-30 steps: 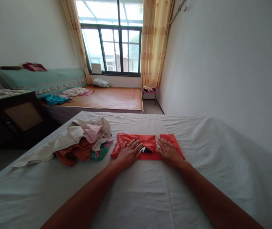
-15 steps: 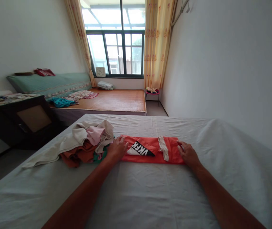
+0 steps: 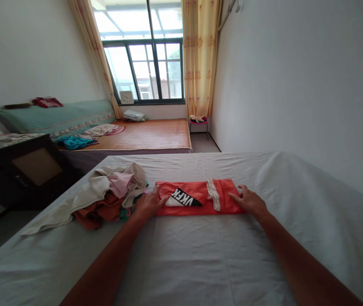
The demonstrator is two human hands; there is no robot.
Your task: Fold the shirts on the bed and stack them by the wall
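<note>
A folded orange-red garment (image 3: 222, 197) lies in a flat, long strip on the pale sheet (image 3: 181, 250). Black and white panels with the letters VKFK show on its left half, and a cream band crosses it toward the right. At its left end rests my left hand (image 3: 149, 204), thumb apart from the fingers, which are partly hidden at the edge. My right hand (image 3: 250, 202) is at the other end, its fingers spread and the thumb reaching over the cloth.
Left of the garment is a heap of clothes (image 3: 101, 187) in cream, pink, brown and green. Beyond the sheet stands a bed with a woven mat (image 3: 149, 134). A dark cabinet (image 3: 12, 170) is at the left, a wall (image 3: 290, 85) at the right.
My right hand's fingers have spread wider at the garment's right end. My left hand stays by the left end, its thumb further apart. The whole view has shifted slightly.
</note>
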